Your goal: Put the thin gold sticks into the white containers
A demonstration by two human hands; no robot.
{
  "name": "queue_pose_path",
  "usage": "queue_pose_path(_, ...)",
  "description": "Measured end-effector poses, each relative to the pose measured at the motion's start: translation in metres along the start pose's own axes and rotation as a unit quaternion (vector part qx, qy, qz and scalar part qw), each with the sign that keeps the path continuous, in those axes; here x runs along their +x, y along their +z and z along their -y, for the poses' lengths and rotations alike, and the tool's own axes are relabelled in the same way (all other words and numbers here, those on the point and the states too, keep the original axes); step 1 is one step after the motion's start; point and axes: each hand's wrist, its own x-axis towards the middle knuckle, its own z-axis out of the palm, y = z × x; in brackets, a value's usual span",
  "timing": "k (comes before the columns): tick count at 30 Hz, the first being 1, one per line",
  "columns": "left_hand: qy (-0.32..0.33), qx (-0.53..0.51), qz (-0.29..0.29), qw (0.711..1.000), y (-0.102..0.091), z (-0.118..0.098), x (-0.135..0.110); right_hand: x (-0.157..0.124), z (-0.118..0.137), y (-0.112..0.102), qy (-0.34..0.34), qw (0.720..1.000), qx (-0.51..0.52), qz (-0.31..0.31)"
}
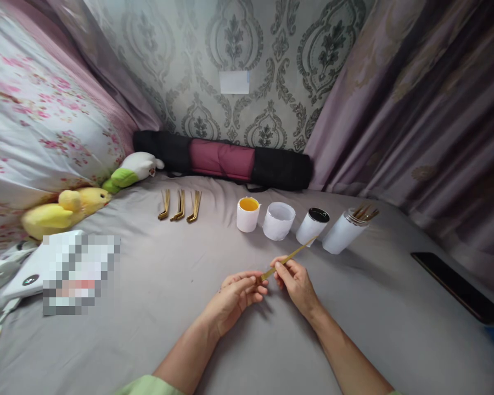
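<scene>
My left hand (237,296) and my right hand (294,280) both pinch a thin gold straw (290,257) above the grey bedsheet. The left fingers close on its near end, the right fingers grip it a little further along, and its far end points up and right toward the cups. Three bent gold straws (180,206) lie side by side further back on the left. Four white cups stand in a row: one with a yellow inside (247,214), an empty one (278,220), one with a dark inside (312,225), and a tilted one (344,230) with gold straws in it.
A black and maroon rolled bag (224,159) lies against the patterned wall. Yellow (63,211) and green-white (134,169) plush toys sit at the left by a floral pillow. A white device (28,274) lies at the left, a dark phone (456,285) at the right. Curtains hang on the right.
</scene>
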Motion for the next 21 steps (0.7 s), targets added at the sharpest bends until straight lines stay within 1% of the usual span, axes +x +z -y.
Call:
queue_pose_path(3, 0.000, 0.002, 0.000, 1.000, 0.000, 0.000, 0.000, 0.000, 0.000, 0.000, -0.002, 1.000, -0.005, -0.003)
queue_pose_path(7, -0.007, 0.006, -0.015, 1.000, 0.000, 0.000, 0.000, 0.000, 0.001, 0.000, 0.005, 1.000, -0.001, -0.012)
queue_pose_path(12, -0.004, 0.013, -0.010, 1.000, 0.001, 0.000, -0.001, 0.001, 0.003, -0.003, 0.017, 0.999, 0.014, -0.030)
queue_pose_path(21, -0.014, 0.025, -0.015, 0.999, 0.002, -0.002, -0.002, 0.005, 0.002, -0.017, 0.033, 0.993, 0.061, -0.094)
